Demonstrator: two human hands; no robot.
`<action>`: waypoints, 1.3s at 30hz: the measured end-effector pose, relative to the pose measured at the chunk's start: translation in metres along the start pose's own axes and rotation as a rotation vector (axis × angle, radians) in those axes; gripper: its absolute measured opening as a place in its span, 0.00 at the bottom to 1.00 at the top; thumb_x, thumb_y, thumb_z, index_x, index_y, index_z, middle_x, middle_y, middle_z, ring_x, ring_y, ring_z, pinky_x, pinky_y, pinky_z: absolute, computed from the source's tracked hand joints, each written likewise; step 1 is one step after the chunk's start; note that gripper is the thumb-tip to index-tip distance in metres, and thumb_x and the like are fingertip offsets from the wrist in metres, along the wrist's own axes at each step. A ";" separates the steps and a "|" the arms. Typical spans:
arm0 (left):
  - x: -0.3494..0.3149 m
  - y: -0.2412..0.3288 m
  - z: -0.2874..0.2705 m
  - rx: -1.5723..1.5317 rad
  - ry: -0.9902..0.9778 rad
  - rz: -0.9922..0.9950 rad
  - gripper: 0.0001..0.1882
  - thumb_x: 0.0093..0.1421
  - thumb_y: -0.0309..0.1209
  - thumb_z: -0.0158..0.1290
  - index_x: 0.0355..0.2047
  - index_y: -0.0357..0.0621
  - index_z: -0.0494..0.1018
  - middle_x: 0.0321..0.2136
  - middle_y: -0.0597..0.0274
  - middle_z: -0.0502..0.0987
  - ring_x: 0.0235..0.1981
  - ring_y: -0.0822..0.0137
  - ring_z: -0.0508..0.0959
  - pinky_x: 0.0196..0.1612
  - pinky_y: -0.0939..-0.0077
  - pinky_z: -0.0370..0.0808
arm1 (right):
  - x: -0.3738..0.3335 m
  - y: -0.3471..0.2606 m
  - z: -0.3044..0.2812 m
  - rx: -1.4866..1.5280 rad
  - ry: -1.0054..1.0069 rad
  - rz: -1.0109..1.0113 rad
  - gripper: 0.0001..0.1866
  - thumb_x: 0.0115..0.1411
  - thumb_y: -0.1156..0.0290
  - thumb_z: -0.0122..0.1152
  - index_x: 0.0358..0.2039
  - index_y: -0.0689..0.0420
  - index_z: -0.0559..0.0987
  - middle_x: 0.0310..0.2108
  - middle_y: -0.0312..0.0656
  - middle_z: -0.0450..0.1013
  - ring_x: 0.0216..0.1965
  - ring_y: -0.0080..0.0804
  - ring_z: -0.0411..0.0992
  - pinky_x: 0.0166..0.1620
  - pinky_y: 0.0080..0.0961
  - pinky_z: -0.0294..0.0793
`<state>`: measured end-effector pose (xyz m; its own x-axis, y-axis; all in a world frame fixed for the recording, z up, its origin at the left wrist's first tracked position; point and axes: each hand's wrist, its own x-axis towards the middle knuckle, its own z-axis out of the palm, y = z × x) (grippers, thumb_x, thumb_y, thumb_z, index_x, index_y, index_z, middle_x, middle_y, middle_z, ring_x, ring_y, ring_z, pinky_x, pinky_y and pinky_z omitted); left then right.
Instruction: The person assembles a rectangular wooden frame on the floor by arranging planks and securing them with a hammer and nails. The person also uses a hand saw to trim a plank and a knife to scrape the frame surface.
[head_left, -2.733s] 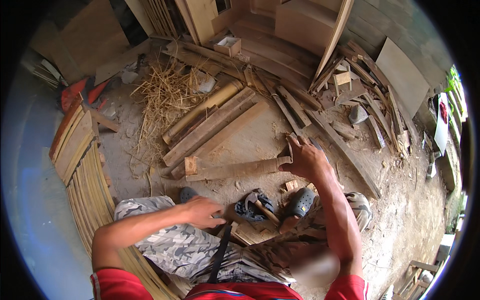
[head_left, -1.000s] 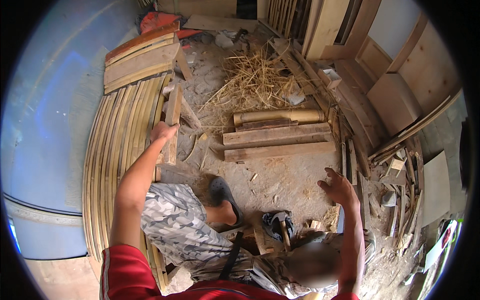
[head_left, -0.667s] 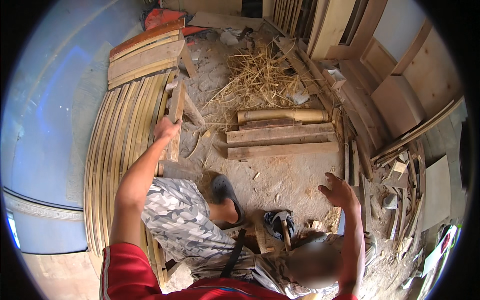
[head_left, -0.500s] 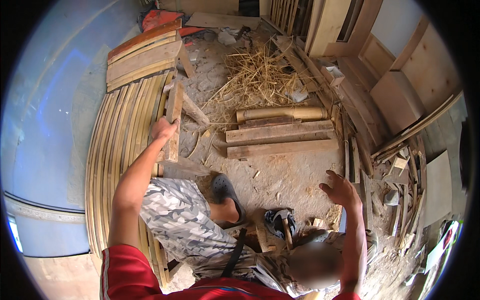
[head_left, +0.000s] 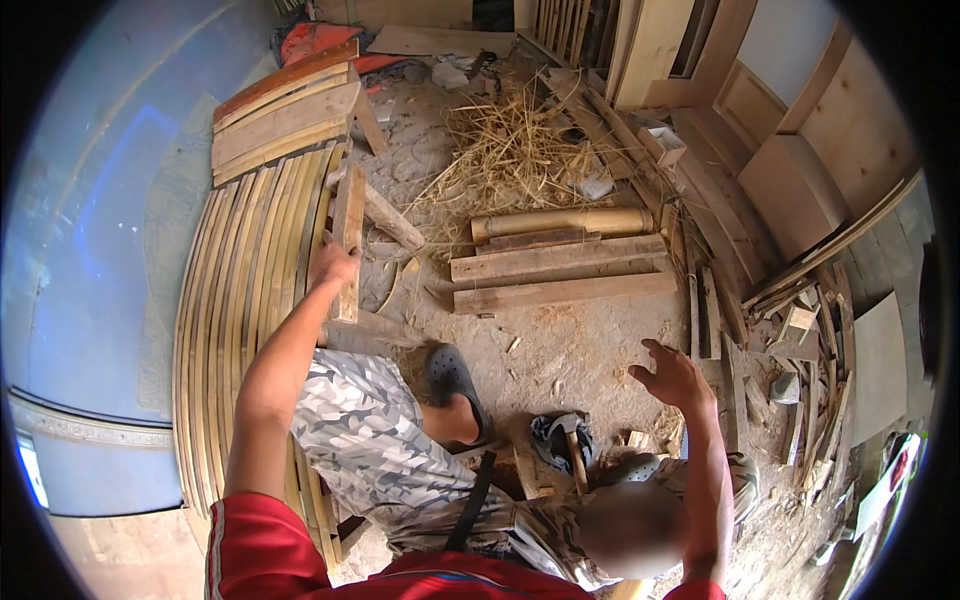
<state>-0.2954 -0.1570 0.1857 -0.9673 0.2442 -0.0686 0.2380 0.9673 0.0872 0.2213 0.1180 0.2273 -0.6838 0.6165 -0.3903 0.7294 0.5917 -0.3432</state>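
My left hand (head_left: 335,264) is closed round the near part of a short wooden board (head_left: 349,205), which lies along the right edge of a slatted bamboo bench (head_left: 240,250). A round wooden leg (head_left: 393,220) slants out to the right from beside this board. My right hand (head_left: 672,376) hangs over the floor with fingers apart and nothing in it. Left of and below that hand, a dark cloth bundle (head_left: 560,440) lies on the floor, with a wooden handle (head_left: 576,462) across it.
Two squared timbers (head_left: 565,292) and a bamboo pole (head_left: 560,223) lie on the dirt floor (head_left: 540,350) ahead. Beyond them is a heap of straw-like shavings (head_left: 520,145). Wood scraps (head_left: 800,400) crowd the right side. A blue wall (head_left: 90,260) borders the bench.
My left hand has shifted slightly along the board and its fingers have changed position. My right hand stays nearly in place, still open. The view has moved a little.
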 end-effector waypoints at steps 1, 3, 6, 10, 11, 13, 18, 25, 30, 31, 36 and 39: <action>-0.007 0.005 0.000 0.013 0.019 0.026 0.46 0.57 0.51 0.56 0.67 0.39 0.49 0.62 0.45 0.62 0.57 0.49 0.70 0.53 0.55 0.73 | -0.001 0.001 0.000 -0.004 0.004 -0.001 0.34 0.58 0.49 0.60 0.61 0.53 0.68 0.47 0.57 0.75 0.51 0.54 0.73 0.53 0.45 0.71; -0.025 0.012 -0.001 0.042 0.059 0.077 0.52 0.57 0.49 0.55 0.70 0.43 0.36 0.69 0.48 0.49 0.65 0.50 0.61 0.60 0.53 0.66 | -0.002 0.004 0.001 -0.002 0.024 -0.019 0.34 0.58 0.49 0.60 0.61 0.53 0.68 0.47 0.57 0.75 0.51 0.54 0.73 0.53 0.45 0.72; -0.031 0.010 0.007 0.252 0.082 0.265 0.54 0.56 0.48 0.57 0.71 0.43 0.34 0.71 0.50 0.37 0.72 0.52 0.43 0.69 0.50 0.48 | -0.005 0.005 0.002 0.000 0.038 -0.031 0.33 0.59 0.49 0.59 0.60 0.53 0.68 0.46 0.57 0.76 0.50 0.54 0.73 0.52 0.45 0.72; -0.037 0.031 -0.003 0.589 0.025 0.237 0.56 0.55 0.47 0.57 0.70 0.35 0.34 0.71 0.47 0.32 0.72 0.50 0.31 0.69 0.45 0.28 | -0.013 0.000 -0.003 -0.004 0.021 -0.004 0.33 0.59 0.49 0.59 0.60 0.53 0.68 0.43 0.57 0.77 0.49 0.54 0.74 0.51 0.46 0.73; -0.039 0.037 0.001 0.604 0.044 0.281 0.55 0.56 0.48 0.56 0.70 0.35 0.34 0.71 0.47 0.32 0.72 0.50 0.31 0.69 0.45 0.27 | -0.015 0.000 -0.002 -0.003 0.020 0.000 0.33 0.59 0.49 0.59 0.60 0.54 0.68 0.43 0.57 0.77 0.48 0.54 0.74 0.51 0.46 0.73; -0.044 0.046 0.007 0.638 0.086 0.361 0.55 0.56 0.49 0.55 0.70 0.34 0.35 0.72 0.46 0.32 0.72 0.50 0.30 0.69 0.45 0.26 | -0.018 -0.003 -0.001 -0.001 0.016 0.000 0.33 0.59 0.48 0.59 0.60 0.54 0.68 0.42 0.57 0.77 0.48 0.55 0.74 0.50 0.46 0.73; -0.064 0.100 0.071 0.413 -0.184 0.459 0.52 0.58 0.53 0.53 0.71 0.42 0.37 0.72 0.47 0.34 0.72 0.51 0.32 0.70 0.46 0.33 | -0.027 -0.010 0.001 0.008 -0.006 0.016 0.34 0.59 0.47 0.59 0.60 0.54 0.68 0.43 0.57 0.76 0.47 0.55 0.75 0.50 0.46 0.73; -0.102 0.161 0.177 0.324 -0.521 0.563 0.49 0.57 0.53 0.56 0.70 0.49 0.45 0.72 0.55 0.41 0.72 0.55 0.44 0.69 0.50 0.47 | -0.040 -0.009 0.006 0.014 0.080 -0.075 0.31 0.59 0.53 0.61 0.57 0.58 0.70 0.44 0.55 0.76 0.45 0.53 0.76 0.47 0.43 0.75; -0.124 0.196 0.247 0.325 -0.530 0.662 0.50 0.57 0.50 0.57 0.71 0.47 0.40 0.71 0.52 0.41 0.71 0.51 0.45 0.69 0.50 0.48 | -0.055 -0.002 0.005 0.025 0.021 0.002 0.31 0.59 0.52 0.61 0.58 0.57 0.70 0.46 0.51 0.75 0.46 0.49 0.75 0.47 0.41 0.76; -0.126 0.206 0.258 0.335 -0.509 0.690 0.51 0.58 0.50 0.56 0.71 0.47 0.39 0.71 0.51 0.41 0.71 0.49 0.45 0.69 0.50 0.49 | -0.058 0.003 0.009 0.001 0.038 0.004 0.31 0.60 0.52 0.60 0.58 0.57 0.70 0.47 0.51 0.75 0.47 0.48 0.75 0.48 0.40 0.76; -0.100 0.212 0.297 0.418 -0.388 0.823 0.52 0.54 0.42 0.61 0.70 0.45 0.42 0.67 0.47 0.51 0.65 0.46 0.57 0.66 0.50 0.57 | -0.065 0.010 0.008 0.055 -0.015 0.091 0.30 0.60 0.54 0.59 0.59 0.57 0.69 0.47 0.50 0.74 0.48 0.46 0.74 0.47 0.39 0.76; -0.102 0.222 0.293 0.394 -0.410 0.756 0.52 0.51 0.41 0.64 0.69 0.46 0.45 0.64 0.49 0.55 0.64 0.48 0.60 0.65 0.52 0.59 | -0.073 0.023 0.014 0.044 -0.022 0.137 0.30 0.60 0.54 0.60 0.58 0.57 0.69 0.47 0.50 0.74 0.48 0.47 0.75 0.46 0.40 0.76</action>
<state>-0.1178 0.0525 -0.0794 -0.4556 0.7485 -0.4818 0.8745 0.4776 -0.0848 0.2880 0.0796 0.2360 -0.5777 0.6779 -0.4547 0.8162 0.4795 -0.3222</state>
